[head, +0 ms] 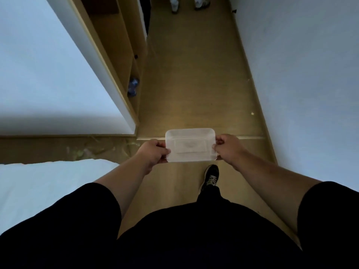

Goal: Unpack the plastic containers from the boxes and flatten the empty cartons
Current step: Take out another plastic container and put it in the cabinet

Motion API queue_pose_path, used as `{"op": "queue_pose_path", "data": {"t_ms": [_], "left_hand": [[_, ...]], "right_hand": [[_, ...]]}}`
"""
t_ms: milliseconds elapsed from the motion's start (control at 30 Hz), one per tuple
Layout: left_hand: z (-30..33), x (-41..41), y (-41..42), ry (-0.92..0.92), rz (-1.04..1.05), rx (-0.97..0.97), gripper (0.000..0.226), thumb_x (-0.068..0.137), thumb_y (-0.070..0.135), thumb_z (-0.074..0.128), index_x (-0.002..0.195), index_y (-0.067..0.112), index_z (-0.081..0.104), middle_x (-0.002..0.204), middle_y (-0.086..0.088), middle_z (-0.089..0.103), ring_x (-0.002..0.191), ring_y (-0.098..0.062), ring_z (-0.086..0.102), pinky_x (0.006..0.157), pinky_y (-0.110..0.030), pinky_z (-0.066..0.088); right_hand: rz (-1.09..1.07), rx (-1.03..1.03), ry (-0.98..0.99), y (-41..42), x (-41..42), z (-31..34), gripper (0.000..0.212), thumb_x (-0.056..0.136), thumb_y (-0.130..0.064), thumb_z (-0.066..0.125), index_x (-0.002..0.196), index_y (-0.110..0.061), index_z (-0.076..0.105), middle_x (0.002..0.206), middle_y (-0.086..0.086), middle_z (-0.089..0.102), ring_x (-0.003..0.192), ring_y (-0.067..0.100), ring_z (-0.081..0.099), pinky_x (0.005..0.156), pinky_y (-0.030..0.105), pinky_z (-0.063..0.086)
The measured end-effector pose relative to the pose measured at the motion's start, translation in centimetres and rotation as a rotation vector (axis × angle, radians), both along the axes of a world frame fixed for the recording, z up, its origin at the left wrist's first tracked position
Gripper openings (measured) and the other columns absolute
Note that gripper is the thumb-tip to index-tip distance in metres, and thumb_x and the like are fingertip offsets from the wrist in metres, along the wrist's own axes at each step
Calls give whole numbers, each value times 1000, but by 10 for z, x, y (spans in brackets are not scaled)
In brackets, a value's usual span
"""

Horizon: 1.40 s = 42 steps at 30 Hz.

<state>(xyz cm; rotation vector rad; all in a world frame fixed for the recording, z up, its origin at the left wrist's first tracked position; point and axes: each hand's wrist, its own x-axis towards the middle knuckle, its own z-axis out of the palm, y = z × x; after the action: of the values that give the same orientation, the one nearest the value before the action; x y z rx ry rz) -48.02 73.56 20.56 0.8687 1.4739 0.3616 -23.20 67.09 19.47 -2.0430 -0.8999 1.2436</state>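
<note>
Narrow floor [194, 84] corridor; hands [191, 149] grip container [190, 146] ends.

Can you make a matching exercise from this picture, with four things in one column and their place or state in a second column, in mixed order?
Things:
1. plastic container
2. left hand
3. black shoe
4. white bed

Places or states:
A. on the wooden floor, below the container in the picture
B. grips the left end of the container
C. held in the air between both hands
D. at the lower left of the picture

Right pairs: 1-C, 2-B, 3-A, 4-D. The right hand grips the other end of the container.
</note>
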Motion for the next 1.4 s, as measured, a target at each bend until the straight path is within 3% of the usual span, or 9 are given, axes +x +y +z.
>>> {"op": "queue_pose_path", "data": {"t_ms": [100,233,367,600,733,933,1067,1200,1400], "left_hand": [[-9,13,50,33,72,1,28,85,-6,68,111,-9,59,103,-24,67,91,-33,68,79,-44,61],[-9,45,118,102,170,21,21,85,-2,70,105,-3,63,97,-21,69,73,-27,68,60,-32,59],[-5,70,176,91,260,3,18,85,-1,70,102,2,64,97,-19,70,87,-34,72,76,-45,62],[-7,78,272,64,413,17,16,85,1,70,100,-1,65,95,-24,69,72,-29,67,61,-34,59],[-22,63,337,63,483,6,17,84,-1,70,100,-2,64,88,-25,67,70,-31,66,75,-48,61],[-45,29,454,57,505,-20,21,86,-3,69,105,-7,61,77,-19,63,59,-26,62,46,-26,54],[-35,10,520,83,462,-2,10,89,-3,66,97,-3,59,76,-20,59,59,-25,58,36,-19,44],[-31,-5,574,61,504,19,10,88,-1,66,86,4,58,84,-20,62,70,-27,62,50,-29,56],[-38,-11,625,100,638,40,11,89,-1,63,100,2,60,88,-19,66,71,-28,65,54,-30,59]], "right_hand": [[81,-3,10,70,19,-11,27,89,-2,62,111,-14,69,99,9,69,91,28,70,72,48,62],[186,-11,46,163,54,-10,27,89,0,62,113,-10,68,102,12,70,90,29,71,74,48,62],[324,-35,26,246,85,-1,25,90,-2,64,114,-8,67,97,10,69,89,30,71,73,49,62],[445,-36,17,379,90,3,28,90,-2,62,117,-7,66,101,13,71,88,27,72,71,43,63],[497,-30,-9,457,69,-5,24,89,-1,61,112,-8,67,96,13,71,85,29,71,71,42,62],[588,-42,-69,585,28,-20,29,89,-6,61,117,-10,68,93,9,70,81,26,71,65,36,61],[567,-43,-82,652,5,-11,32,86,-7,62,117,-10,69,94,10,71,83,28,72,72,45,62],[540,-38,-78,708,-12,2,35,85,-6,64,119,-11,67,86,3,66,82,27,70,73,47,62],[590,-112,9,794,-41,-1,50,87,-14,63,134,-32,57,108,9,68,85,27,71,67,47,63]]}}
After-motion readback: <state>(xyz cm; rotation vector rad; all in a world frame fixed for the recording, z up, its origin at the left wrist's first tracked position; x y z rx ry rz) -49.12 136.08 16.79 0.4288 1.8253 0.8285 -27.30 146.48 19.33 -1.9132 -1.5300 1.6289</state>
